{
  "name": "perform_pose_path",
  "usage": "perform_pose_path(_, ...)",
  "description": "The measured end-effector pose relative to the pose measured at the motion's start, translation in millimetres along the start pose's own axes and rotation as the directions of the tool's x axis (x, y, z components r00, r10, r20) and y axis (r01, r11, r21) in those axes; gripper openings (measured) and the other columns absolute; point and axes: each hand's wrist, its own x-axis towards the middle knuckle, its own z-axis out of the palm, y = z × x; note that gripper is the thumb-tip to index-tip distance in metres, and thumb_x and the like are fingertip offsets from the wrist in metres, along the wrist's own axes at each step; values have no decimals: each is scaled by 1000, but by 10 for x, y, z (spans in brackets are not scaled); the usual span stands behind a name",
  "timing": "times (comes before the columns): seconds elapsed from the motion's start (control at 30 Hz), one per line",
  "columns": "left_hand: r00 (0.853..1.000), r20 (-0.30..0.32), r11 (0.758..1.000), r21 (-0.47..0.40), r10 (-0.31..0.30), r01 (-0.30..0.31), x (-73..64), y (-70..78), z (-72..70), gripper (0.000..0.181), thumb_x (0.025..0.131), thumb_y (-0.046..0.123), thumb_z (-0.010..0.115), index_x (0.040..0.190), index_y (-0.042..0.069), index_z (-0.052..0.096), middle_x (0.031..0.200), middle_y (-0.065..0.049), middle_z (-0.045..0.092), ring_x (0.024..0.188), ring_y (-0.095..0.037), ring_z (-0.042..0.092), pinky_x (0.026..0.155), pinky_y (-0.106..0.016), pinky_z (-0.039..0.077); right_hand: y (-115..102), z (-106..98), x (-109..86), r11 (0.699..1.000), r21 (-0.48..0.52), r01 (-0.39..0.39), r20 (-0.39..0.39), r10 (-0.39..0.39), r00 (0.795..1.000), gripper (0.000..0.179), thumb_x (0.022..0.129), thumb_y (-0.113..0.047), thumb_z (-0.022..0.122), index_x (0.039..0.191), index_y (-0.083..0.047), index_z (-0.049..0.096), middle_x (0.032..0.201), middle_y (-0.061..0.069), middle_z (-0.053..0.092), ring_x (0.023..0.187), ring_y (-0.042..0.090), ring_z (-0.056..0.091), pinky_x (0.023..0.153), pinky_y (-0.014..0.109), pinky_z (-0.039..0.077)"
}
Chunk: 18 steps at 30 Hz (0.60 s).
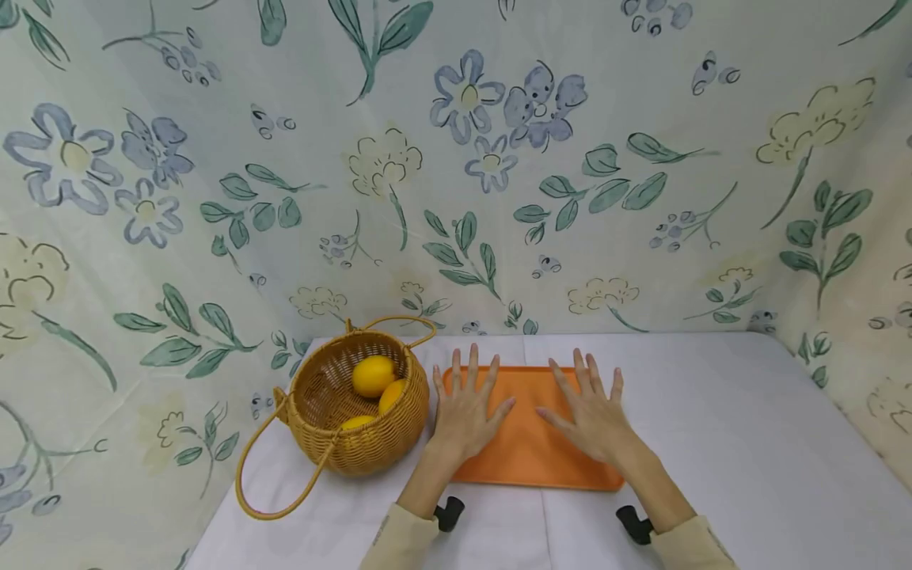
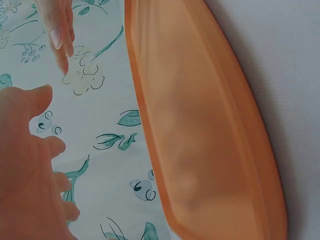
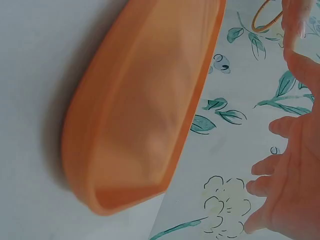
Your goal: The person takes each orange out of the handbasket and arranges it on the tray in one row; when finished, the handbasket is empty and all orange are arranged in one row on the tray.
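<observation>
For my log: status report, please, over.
Left hand, right hand spread above orange tray. Wicker basket beside it, yellow fruit inside. Nothing seen blocking the hands.

Table [image 1: 748,443]: white top, a thin line running front to back through it, the back edge rounded at the right corner.
Orange tray [image 1: 527,427]: shallow, raised rim, lying flat across that line.
Wicker basket [image 1: 381,443]: standing just left of the tray, two hoop handles folded outward.

Beige sleeves [image 1: 408,540] bear small dark markings [image 1: 381,530], with black devices [image 1: 450,514] at both wrists [image 1: 422,489].
</observation>
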Motion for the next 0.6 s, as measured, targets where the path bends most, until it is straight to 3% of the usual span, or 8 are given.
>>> perform_pose_path(0.23, 1000, 22, 1000, -11, -4, 5, -11, -3, -25, 74, 106, 62, 38, 167, 26, 18, 176, -14, -1, 161, -45, 1, 122, -76, 5, 125, -58, -62, 997, 66, -28, 33, 26, 999, 84, 100, -56, 59, 165, -14, 27, 169, 35, 6, 155, 58, 6, 114, 84, -4)
perform_pose_path(0.6, 999, 42, 999, -43, -4, 6, -29, -7, -59, 75, 106, 60, 39, 167, 23, 18, 176, -13, -2, 161, -45, 2, 122, -76, 4, 438, -132, -179, 984, 150, -96, 155, 73, 985, 89, 100, -59, 57, 165, -8, 23, 165, 41, 7, 150, 64, 10, 109, 88, -2)
